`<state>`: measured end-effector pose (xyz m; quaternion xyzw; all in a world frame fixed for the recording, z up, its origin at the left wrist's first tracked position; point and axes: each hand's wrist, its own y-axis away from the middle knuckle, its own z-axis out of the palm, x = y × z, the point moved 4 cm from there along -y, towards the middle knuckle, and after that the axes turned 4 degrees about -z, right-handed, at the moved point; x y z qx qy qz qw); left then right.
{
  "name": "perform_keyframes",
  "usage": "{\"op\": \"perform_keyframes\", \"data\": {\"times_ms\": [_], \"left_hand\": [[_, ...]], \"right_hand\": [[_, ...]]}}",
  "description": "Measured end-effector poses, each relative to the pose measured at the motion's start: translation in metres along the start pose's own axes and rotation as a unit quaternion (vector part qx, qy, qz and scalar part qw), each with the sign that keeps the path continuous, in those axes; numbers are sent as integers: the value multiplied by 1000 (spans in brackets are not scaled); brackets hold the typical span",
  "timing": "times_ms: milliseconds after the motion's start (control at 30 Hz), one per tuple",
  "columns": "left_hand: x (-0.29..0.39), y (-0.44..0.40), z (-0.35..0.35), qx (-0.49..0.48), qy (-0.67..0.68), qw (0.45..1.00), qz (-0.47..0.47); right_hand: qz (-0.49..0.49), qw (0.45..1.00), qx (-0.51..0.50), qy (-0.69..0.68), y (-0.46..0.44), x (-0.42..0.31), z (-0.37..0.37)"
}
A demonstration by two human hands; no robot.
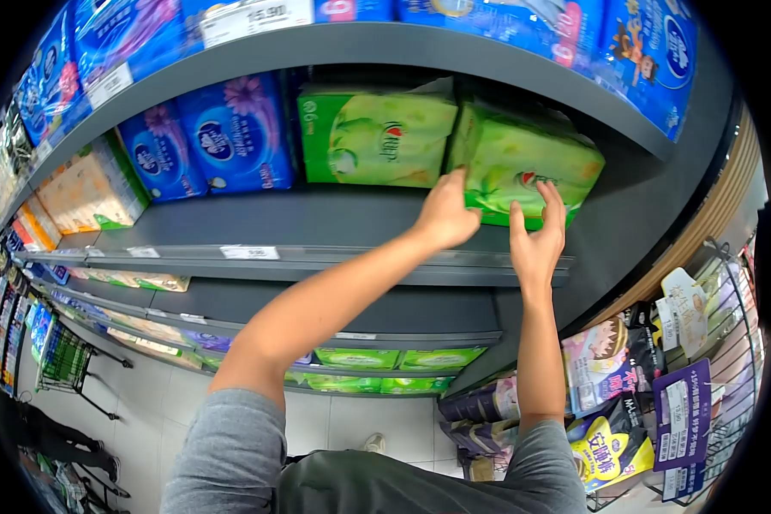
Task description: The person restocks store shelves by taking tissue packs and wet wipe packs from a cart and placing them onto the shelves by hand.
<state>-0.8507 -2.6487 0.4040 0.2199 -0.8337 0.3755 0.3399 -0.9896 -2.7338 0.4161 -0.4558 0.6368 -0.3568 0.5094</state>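
Note:
Two green tissue packs stand side by side on a grey shelf. The right green pack [522, 163] is slightly tilted, with my right hand [538, 236] at its lower front, fingers spread and nothing gripped. My left hand [448, 210] is at the lower left corner of that pack, near the gap beside the left green pack [377, 137]. Its index finger points up at the corner and its other fingers are curled; whether it grips the pack is unclear.
Blue packs [236, 133] stand left of the green ones, and more lie on the shelf above. A lower shelf edge [385, 338] runs below. Bagged goods hang on a wire rack [732, 343] at right. A shopping cart [64, 355] and a person's legs [68, 433] are at left.

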Motion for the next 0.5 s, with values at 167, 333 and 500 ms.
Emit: {"op": "perform_keyframes", "data": {"times_ms": [167, 333, 500], "left_hand": [[4, 123, -74, 77, 142, 974, 156], [-184, 337, -141, -14, -95, 988, -119], [-407, 892, -292, 57, -202, 605, -768]], "right_hand": [[-46, 977, -1, -206, 70, -95, 12], [288, 834, -267, -387, 307, -131, 125], [322, 468, -811, -139, 646, -129, 157]]}}
